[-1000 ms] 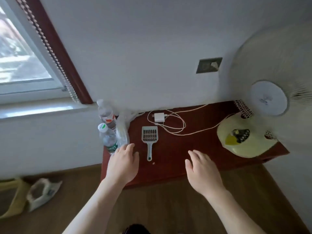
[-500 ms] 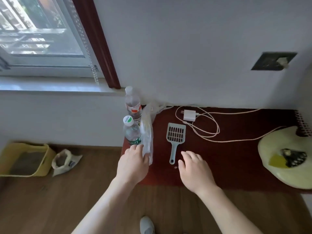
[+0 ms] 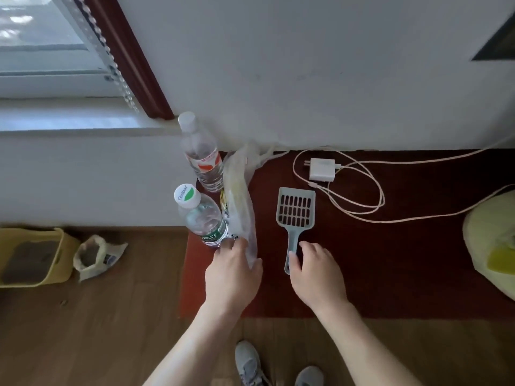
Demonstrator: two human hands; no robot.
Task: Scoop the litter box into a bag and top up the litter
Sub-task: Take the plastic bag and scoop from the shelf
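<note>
A pale blue-grey litter scoop point(image 3: 295, 215) lies on the dark red table point(image 3: 390, 260), slotted head away from me. My right hand point(image 3: 315, 271) rests on the lower end of its handle, thumb and fingers touching it. A clear plastic bag point(image 3: 239, 207) lies folded on the table beside two bottles. My left hand point(image 3: 232, 274) covers the bag's near end, fingers curled on it. On the floor at far left stand the yellow litter box point(image 3: 55, 254) with grey litter inside and an open litter sack point(image 3: 94, 256).
Two water bottles point(image 3: 202, 215) stand at the table's left edge. A white charger point(image 3: 322, 169) with a looped cable lies behind the scoop. A fan's pale green base point(image 3: 487, 240) sits at right. Wooden floor and my shoes point(image 3: 248, 363) are below.
Both hands moved forward: the left one onto the bag's near end, the right one onto the scoop handle. The view tilted further down and closer to the table.
</note>
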